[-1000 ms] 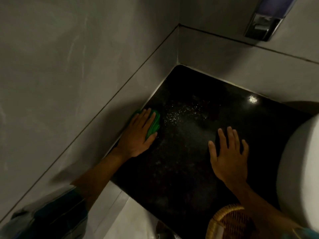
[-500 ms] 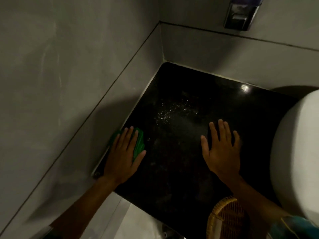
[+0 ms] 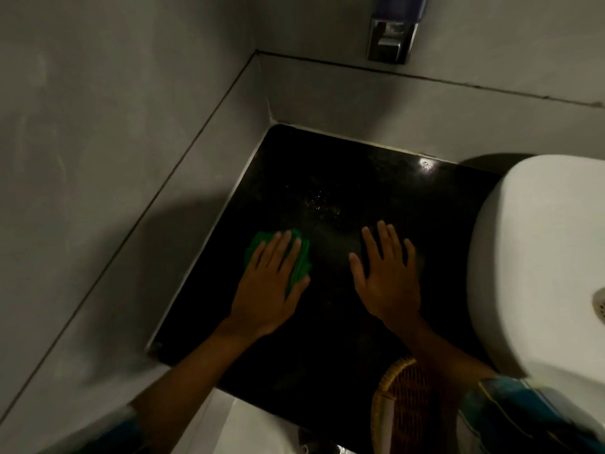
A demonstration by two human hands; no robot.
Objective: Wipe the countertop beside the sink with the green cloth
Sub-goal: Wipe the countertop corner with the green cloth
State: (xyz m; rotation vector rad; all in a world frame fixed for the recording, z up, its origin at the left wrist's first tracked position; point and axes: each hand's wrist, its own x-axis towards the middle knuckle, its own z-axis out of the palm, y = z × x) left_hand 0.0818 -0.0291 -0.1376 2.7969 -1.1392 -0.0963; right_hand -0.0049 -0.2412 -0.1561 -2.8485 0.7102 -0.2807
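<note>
The black stone countertop (image 3: 327, 342) fills the corner between two grey walls, left of the white sink (image 3: 540, 257). My left hand (image 3: 268, 286) lies flat on the green cloth (image 3: 302, 260), pressing it onto the countertop near its left side; only the cloth's far and right edges show past my fingers. My right hand (image 3: 389, 276) rests flat on the bare stone beside it, fingers spread, holding nothing. A patch of pale specks (image 3: 320, 201) lies on the stone just beyond both hands.
A woven wicker basket (image 3: 406, 404) sits at the countertop's front edge under my right forearm. A metal soap dispenser (image 3: 389, 37) hangs on the back wall. The sink drain (image 3: 599, 306) shows at the right edge. Grey walls close in the left and back.
My left hand has slid the green cloth from the left wall edge toward the middle of the countertop, closer to my right hand. The right hand has stayed flat on the stone.
</note>
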